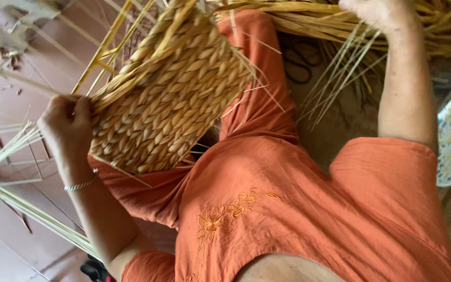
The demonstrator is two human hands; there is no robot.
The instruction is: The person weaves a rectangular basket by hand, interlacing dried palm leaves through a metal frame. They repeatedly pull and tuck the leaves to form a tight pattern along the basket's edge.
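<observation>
While the left hand pinches the woven basket on the lap, much weave looks done (loose stalks remain); right hand grips them, fingers hidden.

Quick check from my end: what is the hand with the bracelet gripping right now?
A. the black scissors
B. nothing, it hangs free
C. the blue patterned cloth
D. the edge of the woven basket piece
D: the left hand, the one with the bracelet, clasps the edge of the woven basket piece; the scissors lie untouched on the floor.
</observation>
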